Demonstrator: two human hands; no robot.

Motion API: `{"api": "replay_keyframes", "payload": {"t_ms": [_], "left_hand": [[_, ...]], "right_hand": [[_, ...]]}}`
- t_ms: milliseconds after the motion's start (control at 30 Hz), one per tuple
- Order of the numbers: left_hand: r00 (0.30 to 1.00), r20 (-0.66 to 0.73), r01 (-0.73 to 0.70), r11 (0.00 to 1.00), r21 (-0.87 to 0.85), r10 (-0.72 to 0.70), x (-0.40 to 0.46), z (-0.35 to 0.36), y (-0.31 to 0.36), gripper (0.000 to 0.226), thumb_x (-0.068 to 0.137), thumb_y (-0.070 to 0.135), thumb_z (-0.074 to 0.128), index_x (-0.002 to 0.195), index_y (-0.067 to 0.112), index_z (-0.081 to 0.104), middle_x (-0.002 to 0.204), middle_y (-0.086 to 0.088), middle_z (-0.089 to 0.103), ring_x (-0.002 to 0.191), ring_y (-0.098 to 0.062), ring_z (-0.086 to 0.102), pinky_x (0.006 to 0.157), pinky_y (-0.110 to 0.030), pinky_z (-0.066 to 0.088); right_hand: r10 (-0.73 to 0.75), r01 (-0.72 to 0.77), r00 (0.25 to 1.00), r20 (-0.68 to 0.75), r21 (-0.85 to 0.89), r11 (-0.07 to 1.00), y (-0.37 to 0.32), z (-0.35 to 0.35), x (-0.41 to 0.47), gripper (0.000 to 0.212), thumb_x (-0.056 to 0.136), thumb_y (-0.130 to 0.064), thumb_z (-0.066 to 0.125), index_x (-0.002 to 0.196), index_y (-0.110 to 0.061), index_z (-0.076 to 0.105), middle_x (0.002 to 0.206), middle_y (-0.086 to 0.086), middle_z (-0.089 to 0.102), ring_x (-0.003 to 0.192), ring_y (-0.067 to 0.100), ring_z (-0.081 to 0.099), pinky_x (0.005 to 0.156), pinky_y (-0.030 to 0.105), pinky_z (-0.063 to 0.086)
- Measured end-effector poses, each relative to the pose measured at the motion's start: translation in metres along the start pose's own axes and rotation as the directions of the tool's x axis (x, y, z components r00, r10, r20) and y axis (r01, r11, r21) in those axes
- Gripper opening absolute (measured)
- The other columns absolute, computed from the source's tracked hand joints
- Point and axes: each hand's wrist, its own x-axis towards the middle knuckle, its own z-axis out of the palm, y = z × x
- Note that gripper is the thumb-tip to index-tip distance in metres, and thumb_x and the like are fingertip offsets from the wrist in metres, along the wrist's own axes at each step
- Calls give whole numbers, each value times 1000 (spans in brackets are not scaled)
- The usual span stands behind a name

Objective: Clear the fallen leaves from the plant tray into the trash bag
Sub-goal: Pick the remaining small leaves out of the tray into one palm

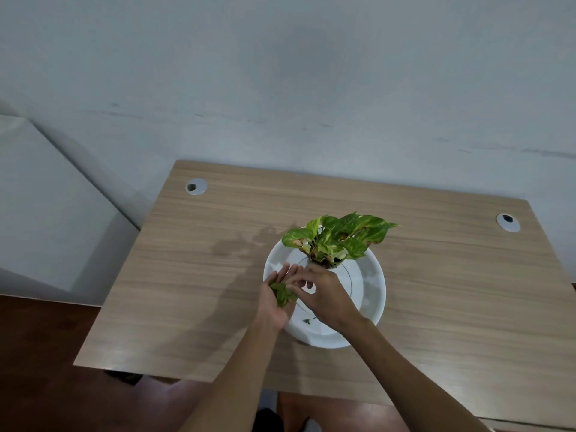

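At far left I see a pale cabinet side [46, 198] and dark brown floor [37, 353] below it. A blue-grey wall [280, 73], scuffed, backs the wood-grain desk [187, 275], which has a cable grommet [196, 186] at rear left. Left hand [274, 302] is cupped palm-up over the white tray's [371, 294] left rim, grasping a clump of fallen leaves [283, 294]. Right hand [324, 294] hangs over the tray, fingertips pinched at that clump; one leaf scrap [307, 321] lies on the tray floor. The potted pothos [338, 238] stands at the tray's rear. A second grommet [508, 222] sits at rear right.
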Motion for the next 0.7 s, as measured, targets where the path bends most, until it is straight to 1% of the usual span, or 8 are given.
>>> {"api": "replay_keyframes", "payload": {"t_ms": [133,233,333,433,533,567,633,700], "left_hand": [[998,54,51,991,-127,-44,-4,-2,-3,34,99,18,40,99,0,69,91,-20,75,73,-28,75,53,-29,60],[997,73,41,989,-145,-30,-4,-2,0,33,99,16,40,99,0,68,95,-19,73,79,-30,75,58,-34,62],[997,76,21,990,-140,-10,-3,-2,3,34,99,15,39,97,0,68,98,-19,73,83,-31,75,62,-38,62],[996,91,-10,996,-91,18,-3,-3,6,34,101,17,37,97,1,67,96,-18,74,86,-30,75,69,-38,63],[993,107,-25,985,-170,43,-3,-3,7,35,102,14,37,94,-2,67,92,-20,74,86,-33,75,78,-44,62],[993,110,-28,979,-200,51,-2,-4,8,36,101,14,36,93,-2,67,91,-19,74,85,-33,74,80,-44,61],[992,111,-29,973,-228,55,-1,-4,9,38,101,14,35,92,-2,68,90,-19,74,85,-33,74,85,-43,59],[993,110,-23,974,-225,49,2,-5,9,41,102,14,34,91,-3,69,91,-20,74,86,-33,74,89,-42,54]], "right_hand": [[3,5,997,72,-114,993,-6,5,8,17,92,-33,64,106,-33,73,89,-14,55,87,4,49,68,30,50],[-27,31,999,33,-148,988,-5,5,5,21,93,-31,62,111,-38,71,81,-20,48,84,0,41,64,21,41],[-12,12,1000,-2,-131,991,-2,2,4,20,92,-34,65,110,-40,72,74,-15,44,76,2,42,63,15,37],[69,-69,992,-110,1,998,6,-2,1,13,86,-32,73,98,-36,75,71,-11,53,67,7,49,62,12,38],[196,-182,955,-222,82,980,21,-2,-10,6,85,-25,75,89,-30,74,64,-11,57,62,9,53,61,14,42],[235,-227,953,-191,64,972,28,-2,-16,5,86,-25,74,89,-28,75,66,-10,58,62,9,54,63,19,47],[278,-278,960,-1,-55,959,39,2,-30,11,88,-26,71,97,-25,76,76,-4,63,70,11,58,71,30,52],[304,-275,935,184,-167,947,46,8,-43,20,89,-27,68,108,-27,75,86,-5,61,84,14,58,77,32,51]]}}
